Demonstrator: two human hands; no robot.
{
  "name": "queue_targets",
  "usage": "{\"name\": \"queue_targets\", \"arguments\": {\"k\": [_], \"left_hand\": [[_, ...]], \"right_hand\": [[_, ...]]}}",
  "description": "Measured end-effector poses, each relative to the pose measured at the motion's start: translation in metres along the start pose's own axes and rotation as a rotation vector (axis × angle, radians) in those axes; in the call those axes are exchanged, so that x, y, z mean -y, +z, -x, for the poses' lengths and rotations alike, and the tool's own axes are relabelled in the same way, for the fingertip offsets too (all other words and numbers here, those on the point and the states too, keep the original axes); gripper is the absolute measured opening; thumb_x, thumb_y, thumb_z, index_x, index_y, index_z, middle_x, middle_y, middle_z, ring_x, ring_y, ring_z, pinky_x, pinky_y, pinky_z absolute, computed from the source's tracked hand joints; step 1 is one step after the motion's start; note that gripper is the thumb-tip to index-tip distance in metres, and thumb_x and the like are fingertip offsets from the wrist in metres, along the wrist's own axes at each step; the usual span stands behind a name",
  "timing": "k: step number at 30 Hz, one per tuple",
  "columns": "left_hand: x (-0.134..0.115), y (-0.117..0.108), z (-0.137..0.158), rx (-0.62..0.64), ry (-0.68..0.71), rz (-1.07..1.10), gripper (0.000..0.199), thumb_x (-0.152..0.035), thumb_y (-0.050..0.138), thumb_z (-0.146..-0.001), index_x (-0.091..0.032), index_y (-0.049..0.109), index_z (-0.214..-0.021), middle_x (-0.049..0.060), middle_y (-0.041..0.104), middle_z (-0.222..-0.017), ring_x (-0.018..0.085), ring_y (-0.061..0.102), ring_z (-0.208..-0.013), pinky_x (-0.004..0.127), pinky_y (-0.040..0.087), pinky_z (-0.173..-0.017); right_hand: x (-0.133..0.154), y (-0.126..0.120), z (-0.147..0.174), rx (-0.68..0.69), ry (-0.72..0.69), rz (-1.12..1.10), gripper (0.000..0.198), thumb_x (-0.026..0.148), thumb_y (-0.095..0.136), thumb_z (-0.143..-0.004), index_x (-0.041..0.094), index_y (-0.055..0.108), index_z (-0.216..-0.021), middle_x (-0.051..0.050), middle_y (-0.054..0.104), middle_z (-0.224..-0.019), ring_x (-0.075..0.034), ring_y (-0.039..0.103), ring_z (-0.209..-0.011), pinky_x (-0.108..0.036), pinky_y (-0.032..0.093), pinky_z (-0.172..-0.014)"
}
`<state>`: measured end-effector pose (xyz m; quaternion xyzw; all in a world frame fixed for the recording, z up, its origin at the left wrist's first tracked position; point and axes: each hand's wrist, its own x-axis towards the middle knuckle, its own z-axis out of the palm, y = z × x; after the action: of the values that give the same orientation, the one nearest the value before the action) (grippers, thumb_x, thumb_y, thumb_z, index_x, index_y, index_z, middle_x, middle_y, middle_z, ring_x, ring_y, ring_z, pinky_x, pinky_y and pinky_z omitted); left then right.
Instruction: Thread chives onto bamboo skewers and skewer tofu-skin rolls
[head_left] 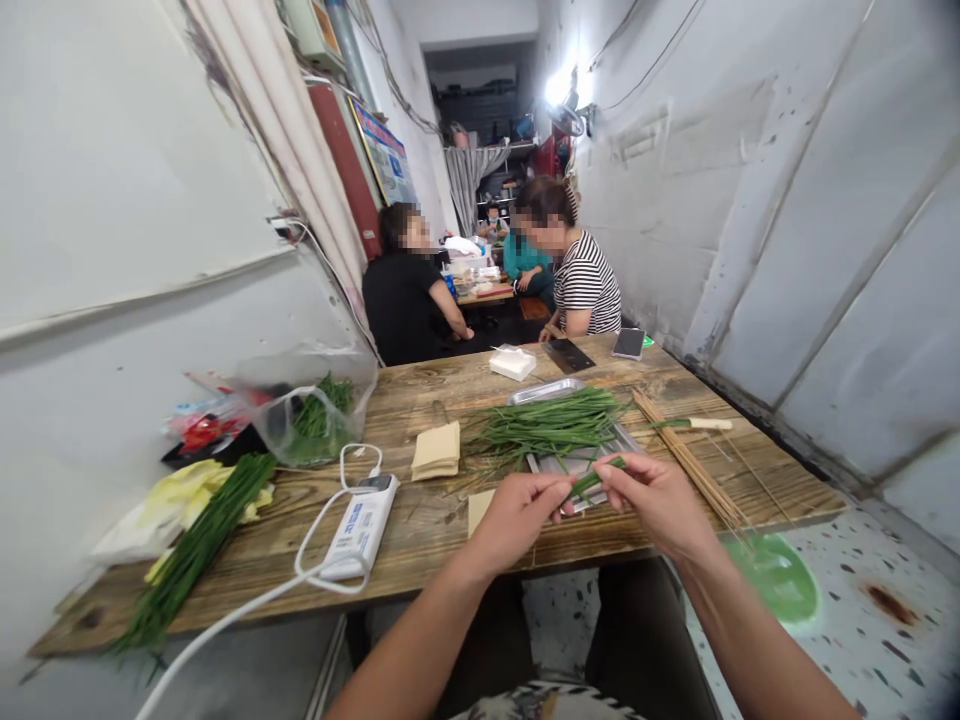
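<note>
A small folded bundle of chives (594,482) is pinched between my two hands, above the front edge of the table. The fingers of my left hand (521,508) close on its left end. On the other end, my right hand (651,500) grips with thumb and fingers. Just beyond them, a loose pile of long chives (551,422) lies across a metal tray (626,440). Thin wooden skewers (688,462) lie in a bunch to the right of my right hand. Close by is a slim object with a pale handle (711,425) and a green front part.
At left are a chive bunch (199,550), a plastic bag of greens (322,415) and a white power strip (364,530) with its cable. Brown paper squares (436,450), a tissue pack (513,362) and a phone (628,343) lie farther back. Several people sit beyond the table.
</note>
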<state>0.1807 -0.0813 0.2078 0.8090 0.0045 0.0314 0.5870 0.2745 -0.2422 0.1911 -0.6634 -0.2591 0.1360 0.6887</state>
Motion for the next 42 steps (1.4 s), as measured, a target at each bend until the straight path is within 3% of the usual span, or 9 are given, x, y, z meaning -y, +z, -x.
{"name": "queue_targets", "arguments": {"k": [5, 9, 12, 15, 22, 26, 32, 36, 42], "left_hand": [[0.004, -0.008, 0.008, -0.120, 0.031, -0.096, 0.030, -0.030, 0.051, -0.085, -0.013, 0.064, -0.064, 0.000, 0.060, -0.061, 0.012, 0.051, -0.062, 0.021, 0.037, -0.062], [0.009, -0.014, 0.013, -0.304, 0.045, -0.196, 0.030, -0.028, 0.049, -0.085, -0.014, 0.063, -0.063, 0.000, 0.061, -0.064, 0.013, 0.053, -0.065, 0.021, 0.036, -0.064], [0.013, -0.016, 0.016, -0.312, 0.067, -0.269, 0.030, -0.027, 0.048, -0.085, -0.014, 0.062, -0.062, 0.000, 0.061, -0.063, 0.012, 0.052, -0.064, 0.021, 0.035, -0.063], [0.019, -0.016, 0.018, -0.278, 0.078, -0.327, 0.032, -0.025, 0.046, -0.086, -0.014, 0.061, -0.061, -0.001, 0.058, -0.059, 0.011, 0.050, -0.060, 0.021, 0.034, -0.061], [0.028, -0.015, 0.029, -0.155, 0.098, -0.380, 0.026, -0.019, 0.047, -0.087, -0.017, 0.072, -0.079, 0.003, 0.069, -0.074, 0.015, 0.058, -0.068, 0.023, 0.041, -0.067], [0.034, -0.017, 0.037, -0.200, 0.149, -0.408, 0.022, -0.020, 0.051, -0.087, -0.019, 0.073, -0.090, 0.004, 0.072, -0.085, 0.016, 0.063, -0.076, 0.025, 0.045, -0.072], [0.042, -0.020, 0.046, -0.342, 0.462, -0.626, 0.023, -0.019, 0.048, -0.091, -0.016, 0.071, -0.088, 0.006, 0.070, -0.080, 0.015, 0.061, -0.074, 0.027, 0.044, -0.070], [0.039, -0.023, 0.050, -0.366, 0.631, -0.689, 0.021, -0.016, 0.047, -0.092, -0.017, 0.067, -0.098, 0.006, 0.070, -0.084, 0.013, 0.059, -0.072, 0.028, 0.040, -0.072], [0.038, -0.027, 0.052, -0.379, 0.779, -0.650, 0.015, -0.016, 0.054, -0.089, -0.019, 0.066, -0.099, 0.004, 0.072, -0.092, 0.012, 0.060, -0.078, 0.028, 0.038, -0.074]], "right_hand": [[0.004, 0.004, -0.001, -0.012, -0.111, 0.218, 0.032, 0.046, 0.064, -0.080, 0.016, 0.070, -0.088, 0.001, 0.056, -0.057, -0.012, 0.050, -0.050, -0.025, 0.042, -0.049], [0.007, 0.011, 0.006, -0.201, -0.645, 0.698, 0.022, 0.030, 0.056, -0.090, 0.020, 0.068, -0.106, -0.006, 0.062, -0.083, -0.017, 0.055, -0.071, -0.031, 0.047, -0.063], [0.005, 0.028, 0.014, 0.006, -0.953, 1.024, 0.026, 0.016, 0.045, -0.095, 0.015, 0.063, -0.113, -0.008, 0.062, -0.081, -0.018, 0.053, -0.073, -0.031, 0.045, -0.063], [-0.005, 0.047, 0.017, 0.083, -1.075, 1.202, 0.028, 0.009, 0.040, -0.095, 0.009, 0.060, -0.114, -0.007, 0.060, -0.073, -0.018, 0.050, -0.067, -0.029, 0.043, -0.060], [-0.029, 0.059, 0.018, 0.025, -1.085, 1.300, 0.024, 0.005, 0.040, -0.091, 0.007, 0.063, -0.098, -0.007, 0.057, -0.069, -0.017, 0.051, -0.063, -0.028, 0.042, -0.055], [-0.029, 0.053, 0.019, 0.093, -1.041, 1.306, 0.028, 0.005, 0.038, -0.091, 0.009, 0.065, -0.097, -0.008, 0.059, -0.070, -0.017, 0.053, -0.063, -0.027, 0.046, -0.056], [-0.028, 0.040, 0.018, 0.204, -1.087, 1.128, 0.031, 0.007, 0.037, -0.092, 0.006, 0.061, -0.111, -0.013, 0.065, -0.081, -0.019, 0.061, -0.074, -0.029, 0.053, -0.064], [-0.030, 0.035, 0.020, 0.195, -1.051, 0.928, 0.034, 0.011, 0.043, -0.092, 0.014, 0.057, -0.123, -0.011, 0.068, -0.093, -0.018, 0.065, -0.084, -0.029, 0.055, -0.073], [-0.016, 0.040, 0.028, 0.160, -0.936, 0.718, 0.023, 0.016, 0.050, -0.092, 0.021, 0.067, -0.106, -0.006, 0.072, -0.085, -0.013, 0.068, -0.075, -0.022, 0.056, -0.069]]}}
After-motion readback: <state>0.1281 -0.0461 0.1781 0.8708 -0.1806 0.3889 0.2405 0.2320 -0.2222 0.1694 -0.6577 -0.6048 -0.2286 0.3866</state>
